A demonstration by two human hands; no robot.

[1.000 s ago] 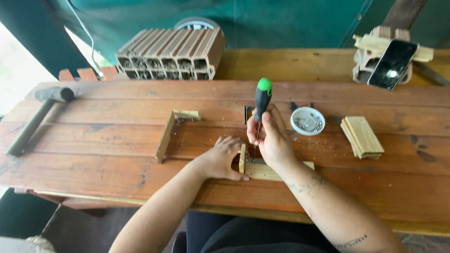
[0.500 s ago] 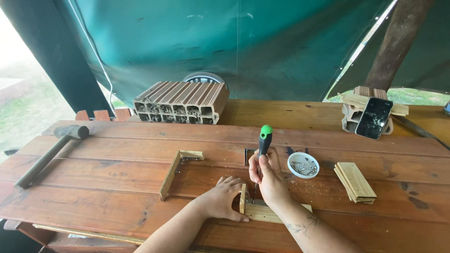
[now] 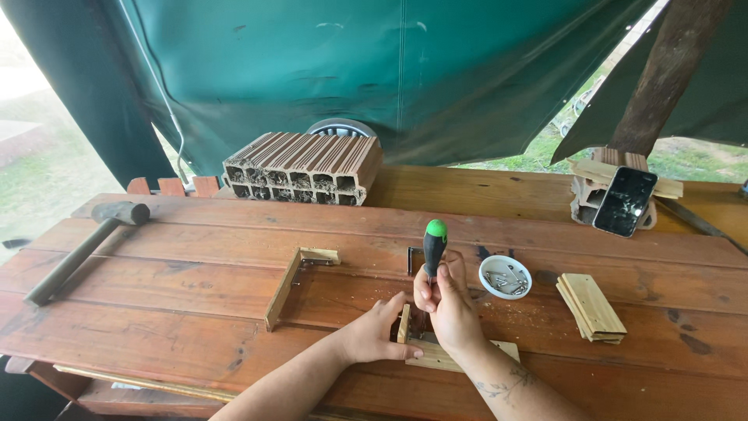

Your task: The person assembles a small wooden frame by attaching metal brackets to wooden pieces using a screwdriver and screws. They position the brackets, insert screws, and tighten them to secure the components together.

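The wooden plank counter (image 3: 195, 312) spreads out under both hands, and beyond them hangs a dark green tarpaulin (image 3: 374, 70). Far ahead of the hands and a little to their left, a hollow clay brick (image 3: 300, 168) lies on its side with its open cells facing the person. Well out to the left of the left hand lies a mallet (image 3: 74, 249), its handle pointing toward the near edge. Far ahead and to the right of the right hand, a phone (image 3: 625, 201) leans upright against a stack of wooden scraps (image 3: 600, 175). Just left of the left hand lies an L-shaped piece of wood (image 3: 287, 284). To the right of the right hand sits a short stack of thin wooden slats (image 3: 590, 306), and between that stack and the hand stands a small white bowl of screws (image 3: 505, 277). The left hand (image 3: 372, 337) lies with fingers spread and curled, pressing on a small wooden corner piece (image 3: 436, 351), an upright strip joined to a flat one directly beneath both hands. The right hand (image 3: 448, 308) is closed around a screwdriver with a black and green handle (image 3: 434, 245), held upright with its tip pointing down at the corner piece; the tip itself is hidden behind the fingers.
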